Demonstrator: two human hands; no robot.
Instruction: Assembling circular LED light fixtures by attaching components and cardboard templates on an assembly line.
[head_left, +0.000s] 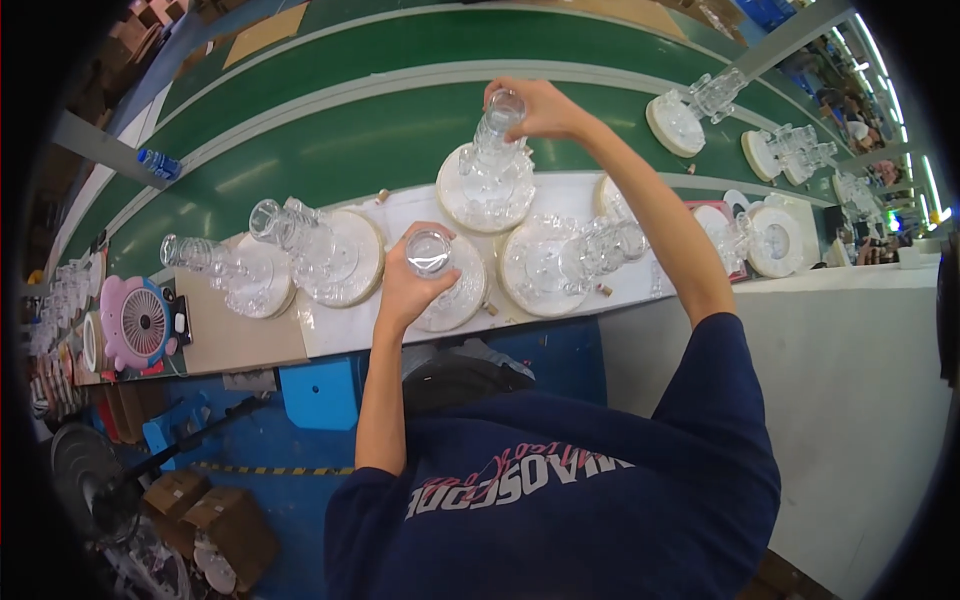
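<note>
The left hand (410,285) grips the neck of a glass piece (432,255) on its disc (462,300) at the table edge; the right hand (540,108) clasps another glass (492,150) on the belt (330,150). Each wants lifting straight, held firmly by the neck, clear of neighbours

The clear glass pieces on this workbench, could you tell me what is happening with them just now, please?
A person stands at a white bench beside a green conveyor belt. The left hand grips the open top of a clear glass piece standing on a round white base. The right hand holds the neck of a second glass piece at the belt's edge. Similar pieces lie tipped on the bench, and a pink fan sits far left.
</note>
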